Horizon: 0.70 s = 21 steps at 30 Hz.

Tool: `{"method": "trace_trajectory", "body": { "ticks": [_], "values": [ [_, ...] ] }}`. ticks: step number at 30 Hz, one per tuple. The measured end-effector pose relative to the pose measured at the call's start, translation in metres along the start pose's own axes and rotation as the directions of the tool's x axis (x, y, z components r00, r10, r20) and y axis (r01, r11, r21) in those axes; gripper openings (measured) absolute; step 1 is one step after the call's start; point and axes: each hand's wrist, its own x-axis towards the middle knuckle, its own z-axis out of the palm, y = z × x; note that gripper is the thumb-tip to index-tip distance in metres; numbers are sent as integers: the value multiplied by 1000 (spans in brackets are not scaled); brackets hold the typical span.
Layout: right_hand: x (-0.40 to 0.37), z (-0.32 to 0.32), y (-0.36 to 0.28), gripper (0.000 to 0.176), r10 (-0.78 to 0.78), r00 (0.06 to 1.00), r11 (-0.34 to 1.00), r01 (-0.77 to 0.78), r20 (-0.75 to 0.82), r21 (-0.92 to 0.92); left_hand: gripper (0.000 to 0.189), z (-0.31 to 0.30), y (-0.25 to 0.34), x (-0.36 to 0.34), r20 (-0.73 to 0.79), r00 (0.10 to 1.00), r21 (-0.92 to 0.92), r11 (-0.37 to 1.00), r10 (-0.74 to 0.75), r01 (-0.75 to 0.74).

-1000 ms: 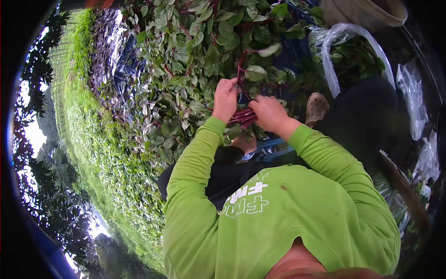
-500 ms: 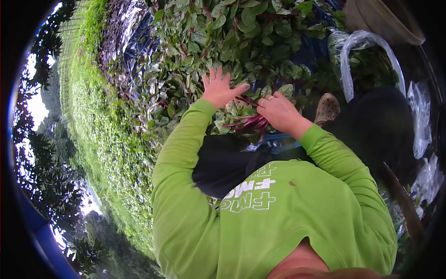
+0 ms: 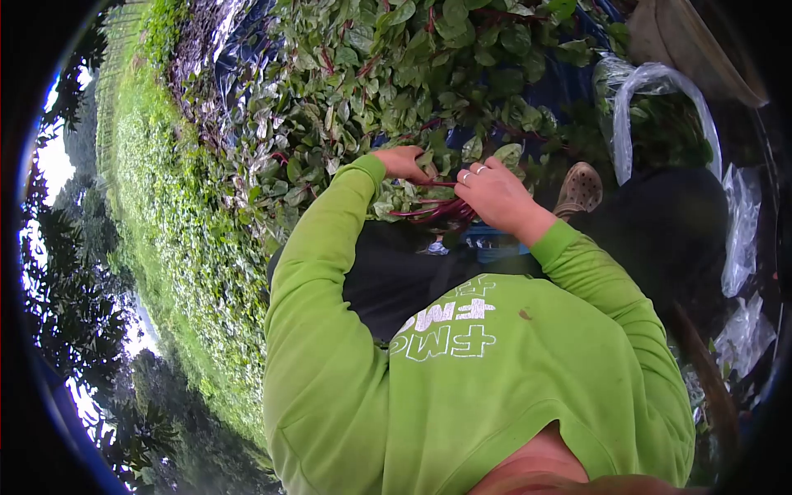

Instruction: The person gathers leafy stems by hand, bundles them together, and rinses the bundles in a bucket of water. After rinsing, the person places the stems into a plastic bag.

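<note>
A: Nearest first. What fills the bottom of the view?

B: Green sweatshirt [image 3: 495, 388], both sleeves running up toward the hands. Dark trousers [image 3: 396, 280] just past it, knees bent.

A: Hands?

B: Right hand [image 3: 495, 194] closed around a bundle of red stems [image 3: 433, 210]. The stems stick out sideways toward the left hand, above the lap. Rings [image 3: 472, 173] on two fingers.

A: And the left?

B: Left hand [image 3: 404, 161] just beside the bundle, fingers curled down into the leaves. Foliage covers the fingertips, so I cannot tell whether it has pinched a stem or only rests there.

A: Anything crowding them?

B: Loose leaves lie over the stem ends and between the two hands. A tan clog [image 3: 582, 188] sits just right of the right wrist.

A: Beyond that?

B: A heap of leafy greens [image 3: 396, 74], green leaves with reddish stalks, spread on a blue sheet [image 3: 540, 87] that shows through in patches. It starts right at the hands and runs to the top edge.

A: Right side?

B: Clear plastic bag [image 3: 660, 107], mouth open, greens inside. Near it, more crumpled plastic [image 3: 740, 231] along the edge. A tan basket [image 3: 701, 49] sits farther off in the corner.

A: Farthest?

B: Grassy bank [image 3: 165, 231] on the left, past the heap.
</note>
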Motion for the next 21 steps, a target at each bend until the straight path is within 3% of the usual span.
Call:
{"method": "trace_trajectory", "body": {
  "ticks": [2, 3, 6, 7, 10, 11, 12, 13, 14, 17, 18, 19, 20, 21],
  "values": [
    [0, 2, 0, 13, 7, 1000, 1000, -7, -1, -6, 56, -5, 11, -5, 1, 1000, -13, 1000, -8, 8],
    [0, 3, -1, 13, 7, 1000, 1000, -7, -1, -7, 37, 7, -5, 6, -131, 985, 53, 993, 110, -104],
    [0, 3, -2, 12, 6, 1000, 1000, -6, 28, -5, 35, 15, -8, 10, -540, 832, 137, 989, 125, -60],
    [2, 3, -3, 12, 10, 999, 1000, -9, 33, -12, 37, 10, -10, 11, -600, 796, 107, 994, 78, -18],
    [8, 0, -5, 13, 9, 999, 1000, -8, 46, -22, 35, 13, -19, 29, -750, 602, -260, 959, -274, 113],
    [9, -1, -5, 13, 8, 999, 1000, -7, 46, -22, 37, 20, -52, 59, -668, 595, -497, 863, -447, 91],
    [10, -2, -5, 13, 10, 999, 1000, -9, 43, -23, 38, 14, -54, 45, -669, 655, -233, 935, -353, 266],
    [9, -1, -7, 12, 4, 998, 1000, -2, 61, -21, 39, 1, -51, 23, -634, 724, 65, 915, -270, 398],
    [6, 1, -8, 12, 0, 997, 1000, 2, 78, -21, 40, -11, -57, 3, -570, 795, 365, 804, -207, 470],
    [3, 1, -8, 12, -3, 998, 999, 5, 55, -45, 51, -19, -177, -45, -782, 374, -31, 631, -498, 775],
    [2, 0, -9, 12, -5, 999, 998, 7, 40, -55, 75, -42, -172, -89, -470, 361, -94, 452, -806, 887],
    [1, 0, -8, 12, -2, 999, 999, 4, 35, -48, 83, -38, -155, -103, -376, 364, -426, 507, -852, 749],
    [2, 0, -6, 12, 2, 1000, 999, 0, 27, -41, 91, -31, -133, -114, -280, 394, -710, 466, -875, 528],
    [5, 0, -5, 12, 8, 1000, 999, -8, 12, -32, 100, -26, -112, -122, -200, 449, -905, 340, -871, 256]
  ]
}}
